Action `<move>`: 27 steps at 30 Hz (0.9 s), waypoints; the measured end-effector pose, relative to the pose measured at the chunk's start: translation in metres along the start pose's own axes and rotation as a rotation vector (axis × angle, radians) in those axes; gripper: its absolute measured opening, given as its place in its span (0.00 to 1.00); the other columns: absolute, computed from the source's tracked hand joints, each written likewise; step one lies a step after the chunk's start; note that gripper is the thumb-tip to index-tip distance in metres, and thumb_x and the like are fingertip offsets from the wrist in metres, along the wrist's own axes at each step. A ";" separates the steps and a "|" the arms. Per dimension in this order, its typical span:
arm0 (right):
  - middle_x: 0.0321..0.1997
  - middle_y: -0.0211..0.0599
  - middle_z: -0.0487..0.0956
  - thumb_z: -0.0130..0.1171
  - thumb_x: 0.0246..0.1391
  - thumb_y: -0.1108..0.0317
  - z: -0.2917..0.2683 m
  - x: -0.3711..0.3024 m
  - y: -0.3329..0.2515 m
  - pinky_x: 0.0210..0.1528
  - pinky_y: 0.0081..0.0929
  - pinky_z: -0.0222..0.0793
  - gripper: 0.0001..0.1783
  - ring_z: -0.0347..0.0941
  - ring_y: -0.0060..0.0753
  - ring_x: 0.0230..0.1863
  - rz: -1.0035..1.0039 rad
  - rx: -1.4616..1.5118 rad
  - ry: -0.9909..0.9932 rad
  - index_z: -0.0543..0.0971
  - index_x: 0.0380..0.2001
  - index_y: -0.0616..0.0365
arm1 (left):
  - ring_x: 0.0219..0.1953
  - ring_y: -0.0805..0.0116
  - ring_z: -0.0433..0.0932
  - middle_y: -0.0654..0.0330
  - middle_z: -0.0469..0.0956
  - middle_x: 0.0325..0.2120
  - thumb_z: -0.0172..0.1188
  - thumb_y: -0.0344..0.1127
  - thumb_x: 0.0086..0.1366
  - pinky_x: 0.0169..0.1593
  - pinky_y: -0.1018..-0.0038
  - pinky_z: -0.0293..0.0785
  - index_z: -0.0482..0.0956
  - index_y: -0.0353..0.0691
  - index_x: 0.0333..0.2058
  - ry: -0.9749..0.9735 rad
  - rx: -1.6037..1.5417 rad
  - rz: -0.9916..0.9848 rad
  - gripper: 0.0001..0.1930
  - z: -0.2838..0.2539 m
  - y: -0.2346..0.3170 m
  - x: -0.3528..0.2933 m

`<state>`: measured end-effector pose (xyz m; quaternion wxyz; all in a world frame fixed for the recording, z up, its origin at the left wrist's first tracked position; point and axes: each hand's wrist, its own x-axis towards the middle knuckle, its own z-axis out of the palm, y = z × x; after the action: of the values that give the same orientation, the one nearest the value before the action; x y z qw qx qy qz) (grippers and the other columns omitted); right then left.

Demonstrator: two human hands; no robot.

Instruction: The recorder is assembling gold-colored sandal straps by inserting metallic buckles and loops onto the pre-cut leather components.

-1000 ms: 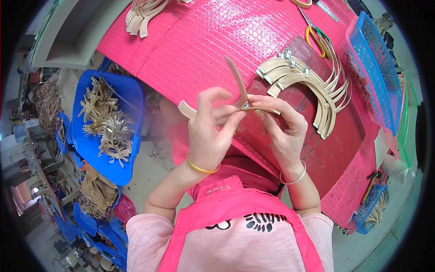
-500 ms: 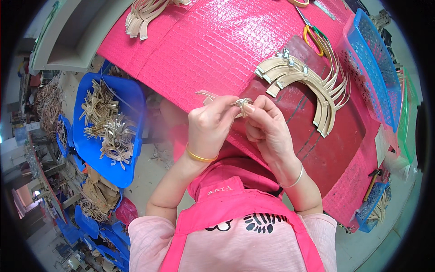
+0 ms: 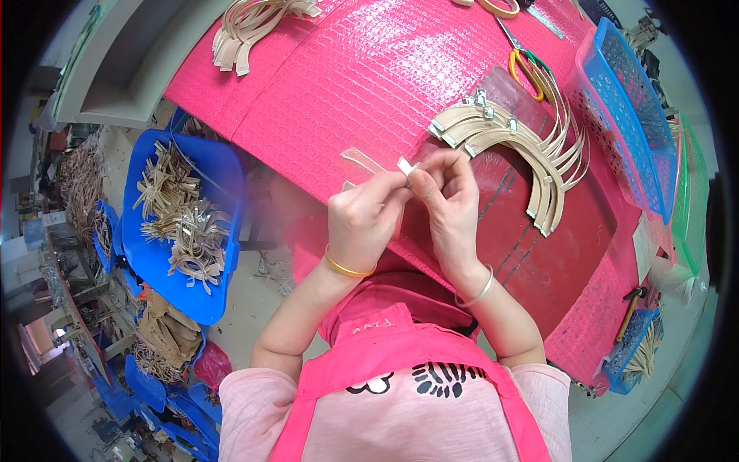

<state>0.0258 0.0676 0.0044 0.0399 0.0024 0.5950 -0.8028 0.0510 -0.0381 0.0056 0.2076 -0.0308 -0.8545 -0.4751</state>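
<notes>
In front of my apron, both hands are raised together over the near edge of the pink-covered table. My left hand is closed in a pinch round a beige strap, whose one end sticks out past the knuckles. My right hand pinches the strap's pale end between thumb and fingers. The middle of the strap is hidden by my fingers. Just beyond my right hand, a fan of beige straps lies on the dark red mat, with several small metal buckles on top.
Scissors with yellow and green handles lie beyond the straps. Another strap bundle is at the far left. On the left stands a blue bin of bundled straps. Blue and pink plastic baskets line the right side.
My fingers have shifted on the strap, and its pale end now stands up between my hands. The bunched, shiny part seen between my fingertips before is out of sight.
</notes>
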 end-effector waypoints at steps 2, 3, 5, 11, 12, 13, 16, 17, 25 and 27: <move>0.22 0.24 0.67 0.58 0.46 0.65 -0.011 0.019 -0.002 0.25 0.11 0.57 0.11 0.61 0.13 0.23 -0.078 -0.284 -0.128 0.71 0.21 0.61 | 0.16 0.62 0.73 0.54 0.73 0.16 0.59 0.25 0.47 0.20 0.73 0.67 0.73 0.36 0.25 -0.020 0.017 0.025 0.05 -0.003 0.000 0.002; 0.23 0.25 0.67 0.59 0.44 0.64 -0.015 0.029 -0.002 0.25 0.12 0.57 0.12 0.62 0.13 0.24 -0.157 -0.569 -0.254 0.72 0.20 0.61 | 0.16 0.60 0.72 0.53 0.72 0.15 0.59 0.26 0.47 0.19 0.71 0.66 0.73 0.37 0.24 -0.040 0.034 0.050 0.04 -0.004 -0.001 0.003; 0.20 0.24 0.67 0.61 0.42 0.63 -0.014 0.040 -0.004 0.24 0.12 0.57 0.12 0.62 0.13 0.23 0.135 -0.250 -0.353 0.73 0.18 0.61 | 0.16 0.60 0.72 0.53 0.72 0.16 0.59 0.26 0.48 0.20 0.71 0.66 0.74 0.37 0.26 -0.073 -0.003 0.082 0.05 -0.005 -0.002 0.002; 0.14 0.22 0.67 0.59 0.44 0.64 -0.006 0.072 0.013 0.19 0.12 0.52 0.11 0.59 0.12 0.17 0.258 -0.073 -0.229 0.72 0.18 0.59 | 0.24 0.69 0.74 0.58 0.75 0.23 0.58 0.24 0.47 0.29 0.79 0.69 0.76 0.37 0.35 -0.036 0.024 -0.003 0.13 -0.015 -0.016 0.004; 0.15 0.23 0.67 0.58 0.45 0.64 -0.006 0.075 0.011 0.19 0.12 0.51 0.10 0.58 0.12 0.17 0.293 -0.116 -0.263 0.73 0.19 0.59 | 0.29 0.69 0.73 0.61 0.73 0.25 0.56 0.27 0.48 0.34 0.73 0.67 0.75 0.41 0.37 -0.005 0.333 0.184 0.14 -0.019 -0.015 0.008; 0.15 0.23 0.67 0.58 0.45 0.64 0.000 0.076 0.010 0.19 0.12 0.51 0.10 0.58 0.12 0.17 0.293 -0.114 -0.264 0.73 0.19 0.59 | 0.33 0.69 0.71 0.64 0.72 0.26 0.54 0.31 0.50 0.39 0.68 0.65 0.74 0.46 0.39 0.026 0.647 0.367 0.15 -0.024 -0.014 0.008; 0.20 0.26 0.71 0.54 0.49 0.63 0.012 0.093 0.016 0.25 0.14 0.58 0.11 0.62 0.15 0.22 0.362 0.057 -0.372 0.75 0.27 0.61 | 0.37 0.69 0.67 0.68 0.68 0.26 0.54 0.33 0.47 0.45 0.63 0.57 0.77 0.52 0.32 0.024 0.683 0.571 0.11 -0.019 -0.030 0.038; 0.20 0.26 0.71 0.54 0.49 0.63 0.009 0.096 0.017 0.25 0.14 0.58 0.11 0.62 0.15 0.22 0.353 0.057 -0.364 0.75 0.27 0.61 | 0.37 0.69 0.68 0.69 0.69 0.26 0.55 0.33 0.47 0.44 0.63 0.57 0.78 0.53 0.29 0.031 0.697 0.610 0.09 -0.017 -0.038 0.054; 0.27 0.28 0.74 0.50 0.51 0.70 -0.087 0.036 -0.029 0.31 0.13 0.63 0.09 0.67 0.15 0.27 0.097 -0.504 -0.210 0.74 0.34 0.64 | 0.36 0.53 0.74 0.55 0.75 0.34 0.60 0.45 0.46 0.39 0.65 0.70 0.72 0.44 0.41 -0.067 1.050 -0.176 0.22 -0.097 -0.167 0.207; 0.27 0.26 0.73 0.50 0.50 0.73 -0.114 0.021 -0.055 0.32 0.13 0.63 0.08 0.66 0.15 0.28 0.060 -0.628 0.010 0.74 0.33 0.64 | 0.37 0.55 0.73 0.51 0.73 0.34 0.61 0.43 0.46 0.41 0.65 0.69 0.70 0.42 0.41 0.144 1.158 0.118 0.23 -0.079 -0.148 0.204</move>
<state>-0.0034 0.1908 0.0222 0.0593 0.0115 0.8137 -0.5782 -0.1465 -0.2142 0.0023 0.2741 0.0727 -0.9555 0.0806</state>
